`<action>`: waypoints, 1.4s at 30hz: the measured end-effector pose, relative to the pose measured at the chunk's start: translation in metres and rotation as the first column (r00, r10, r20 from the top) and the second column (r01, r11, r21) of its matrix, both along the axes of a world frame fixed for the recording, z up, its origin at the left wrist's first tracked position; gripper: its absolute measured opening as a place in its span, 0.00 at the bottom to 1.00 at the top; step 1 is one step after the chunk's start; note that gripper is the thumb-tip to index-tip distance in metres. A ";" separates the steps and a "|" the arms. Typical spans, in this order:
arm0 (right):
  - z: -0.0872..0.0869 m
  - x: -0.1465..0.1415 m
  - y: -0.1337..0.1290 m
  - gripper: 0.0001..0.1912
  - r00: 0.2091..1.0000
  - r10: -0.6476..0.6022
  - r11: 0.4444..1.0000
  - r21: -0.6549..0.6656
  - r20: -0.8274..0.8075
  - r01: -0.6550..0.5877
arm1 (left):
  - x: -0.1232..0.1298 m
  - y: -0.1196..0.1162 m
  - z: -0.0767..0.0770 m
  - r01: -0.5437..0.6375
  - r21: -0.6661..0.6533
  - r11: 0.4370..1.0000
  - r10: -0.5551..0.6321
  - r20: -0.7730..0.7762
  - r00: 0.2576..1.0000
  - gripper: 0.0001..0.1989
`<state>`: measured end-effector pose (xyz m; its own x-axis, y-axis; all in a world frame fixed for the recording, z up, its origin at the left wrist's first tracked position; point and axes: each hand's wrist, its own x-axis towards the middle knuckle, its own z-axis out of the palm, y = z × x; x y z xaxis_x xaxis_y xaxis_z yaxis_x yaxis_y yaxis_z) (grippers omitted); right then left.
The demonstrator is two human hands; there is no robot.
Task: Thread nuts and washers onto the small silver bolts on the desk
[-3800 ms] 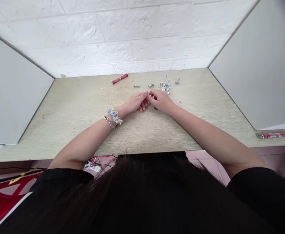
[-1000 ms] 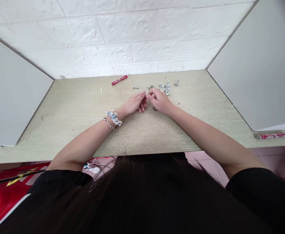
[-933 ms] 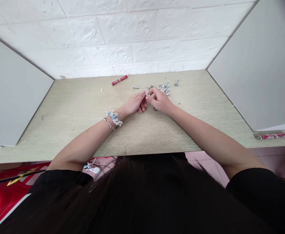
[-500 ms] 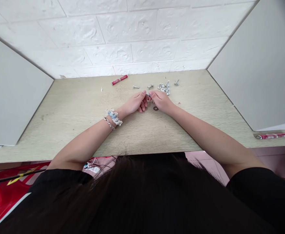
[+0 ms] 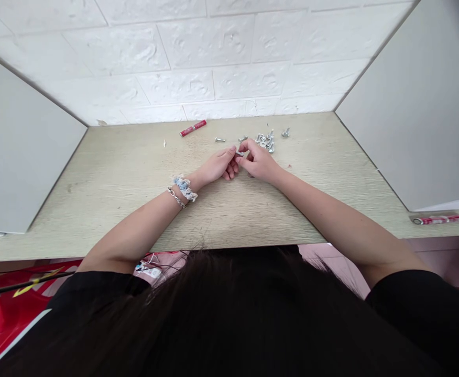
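Observation:
A small silver bolt (image 5: 239,154) lies nearly level between my two hands. My left hand (image 5: 220,163) pinches one end of it between thumb and fingers, its lower fingers curled beneath. From the other side my right hand (image 5: 259,161) closes thumb and index finger around the bolt's free end; its remaining fingers are folded and mostly out of sight. Just beyond the fingertips lies another bolt (image 5: 243,139), and a single bolt (image 5: 220,140) rests farther left. A cluster of silver bolts and nuts (image 5: 270,141) sits behind my right hand.
One more bolt (image 5: 286,133) stands right of the cluster. A red tube (image 5: 193,128) lies near the white brick wall (image 5: 198,84), and another red tube (image 5: 441,219) at the right front edge. Grey panels (image 5: 406,115) border the wooden table (image 5: 115,178) on both sides.
My right hand has turned and its index finger has lifted into an arch over the bolt's end. The dark washer beneath it is now covered by the hand. My left hand stays put.

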<state>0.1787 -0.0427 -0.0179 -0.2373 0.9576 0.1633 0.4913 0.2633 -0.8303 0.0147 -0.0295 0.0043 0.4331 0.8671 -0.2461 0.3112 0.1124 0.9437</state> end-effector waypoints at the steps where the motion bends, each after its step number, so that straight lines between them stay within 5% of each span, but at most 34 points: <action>1: 0.000 0.000 0.000 0.09 1.000 0.001 1.000 -0.004 -0.003 -0.001 | 0.000 0.000 0.000 0.004 0.001 1.000 -0.004 0.001 1.000 0.24; 6: -0.003 0.002 0.002 0.10 1.000 0.002 1.000 -0.013 0.005 -0.001 | 0.000 0.002 -0.002 0.004 -0.004 1.000 -0.004 0.006 1.000 0.24; 15: -0.008 0.002 0.007 0.35 0.996 -0.067 0.992 0.111 0.061 0.060 | -0.001 0.004 -0.003 0.014 -0.020 1.000 -0.014 0.027 1.000 0.24; 20: -0.011 0.003 0.009 0.31 0.994 -0.063 0.992 0.112 0.094 0.052 | -0.002 0.004 -0.004 0.022 -0.004 1.000 -0.022 0.026 0.999 0.25; 27: -0.009 0.004 0.008 0.13 0.994 -0.049 0.988 0.151 0.103 0.033 | -0.001 0.005 -0.005 -0.005 -0.027 1.000 0.006 0.030 1.000 0.26; 32: -0.005 0.002 0.004 0.08 0.999 -0.008 1.000 0.018 0.041 0.007 | -0.001 0.006 -0.005 -0.015 -0.044 0.999 0.017 0.046 0.999 0.27; 39: -0.006 0.004 0.005 0.12 0.999 -0.021 0.998 0.054 0.039 0.019 | -0.001 0.005 -0.006 -0.003 -0.018 1.000 0.004 0.050 0.999 0.26; 42: -0.008 0.005 0.009 0.24 0.997 -0.027 0.990 0.139 0.066 0.018 | -0.002 0.005 -0.006 0.003 -0.015 1.000 -0.002 0.059 0.998 0.26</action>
<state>0.1837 -0.0341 -0.0262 -0.2311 0.9323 0.2784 0.5522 0.3613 -0.7514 0.0128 -0.0241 -0.0015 0.4498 0.8621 -0.2332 0.2552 0.1262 0.9586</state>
